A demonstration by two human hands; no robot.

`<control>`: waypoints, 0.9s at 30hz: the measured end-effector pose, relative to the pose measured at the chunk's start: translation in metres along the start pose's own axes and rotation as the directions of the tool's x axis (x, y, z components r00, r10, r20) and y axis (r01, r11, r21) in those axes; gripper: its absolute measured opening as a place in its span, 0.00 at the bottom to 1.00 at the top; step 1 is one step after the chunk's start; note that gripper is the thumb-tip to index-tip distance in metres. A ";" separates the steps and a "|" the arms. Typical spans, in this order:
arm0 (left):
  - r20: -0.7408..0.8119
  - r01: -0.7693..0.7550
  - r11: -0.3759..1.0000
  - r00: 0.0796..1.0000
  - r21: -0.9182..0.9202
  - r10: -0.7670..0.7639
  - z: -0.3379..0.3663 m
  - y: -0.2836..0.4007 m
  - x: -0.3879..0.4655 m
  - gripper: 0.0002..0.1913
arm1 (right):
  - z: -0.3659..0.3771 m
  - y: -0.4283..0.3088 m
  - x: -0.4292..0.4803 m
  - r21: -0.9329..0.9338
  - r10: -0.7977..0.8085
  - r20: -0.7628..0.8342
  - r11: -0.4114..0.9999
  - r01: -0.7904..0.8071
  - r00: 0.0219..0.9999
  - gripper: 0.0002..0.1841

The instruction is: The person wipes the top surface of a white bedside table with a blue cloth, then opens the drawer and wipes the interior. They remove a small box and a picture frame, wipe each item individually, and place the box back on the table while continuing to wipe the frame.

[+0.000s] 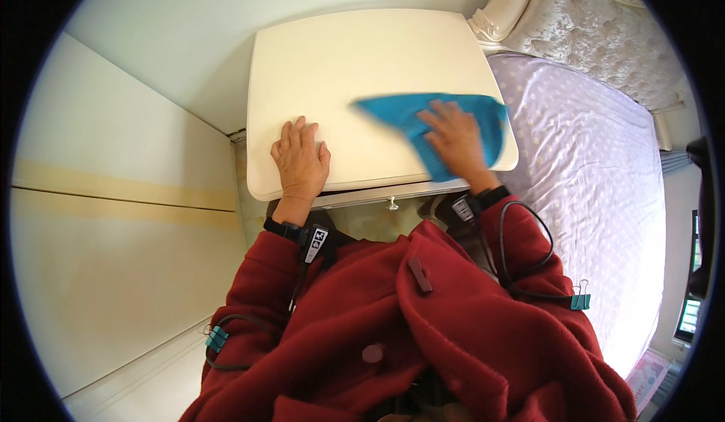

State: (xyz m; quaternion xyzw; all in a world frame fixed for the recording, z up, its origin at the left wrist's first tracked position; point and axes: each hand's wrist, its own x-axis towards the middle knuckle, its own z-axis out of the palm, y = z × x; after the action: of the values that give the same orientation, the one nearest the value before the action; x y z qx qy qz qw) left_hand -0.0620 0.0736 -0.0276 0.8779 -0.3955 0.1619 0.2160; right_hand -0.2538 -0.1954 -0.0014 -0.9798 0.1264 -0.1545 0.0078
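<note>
A cream bedside cabinet top (340,65) lies before me. My right hand (457,138) presses palm-down on a blue cloth (396,110), which is spread over the right front part of the top. Hand and cloth are blurred, and the cloth's right side reaches the cabinet's edge. To the left, my left hand (301,155) rests on the bare surface near the front edge, fingers a little apart, holding nothing. Below the front edge, a drawer front with a small shiny knob (392,203) shows.
A bed with a lilac dotted sheet (589,167) stands against the cabinet's right side, under a tufted headboard (600,36). White panels (124,138) rise on the left. Cables (552,246) run along my red sleeves, held by teal binder clips (217,338).
</note>
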 end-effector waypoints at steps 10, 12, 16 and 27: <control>0.029 -0.022 0.998 0.999 0.052 0.020 -0.001 0.000 -0.001 0.23 | 0.028 -0.076 -0.015 0.174 -0.218 -0.033 0.960 0.220 0.975 0.23; 0.054 -0.021 0.999 0.998 0.035 0.019 0.001 -0.002 -0.002 0.24 | 0.018 -0.055 -0.018 0.245 -0.325 -0.046 0.913 0.326 0.945 0.23; 0.121 -0.018 0.998 0.993 0.055 0.011 0.007 0.001 -0.005 0.26 | -0.026 0.046 -0.006 -0.030 0.266 0.006 0.964 -0.265 0.964 0.20; 0.397 -0.267 0.955 0.869 -0.129 0.297 0.010 -0.030 0.074 0.36 | 0.004 0.054 0.048 0.327 -0.327 0.227 0.913 0.244 0.918 0.29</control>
State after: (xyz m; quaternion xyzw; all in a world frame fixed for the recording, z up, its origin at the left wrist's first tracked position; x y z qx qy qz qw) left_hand 0.0088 0.0404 -0.0102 0.8169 -0.5613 -0.0108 0.1321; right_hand -0.2219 -0.2599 0.0064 -0.9875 -0.0460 -0.0325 0.1469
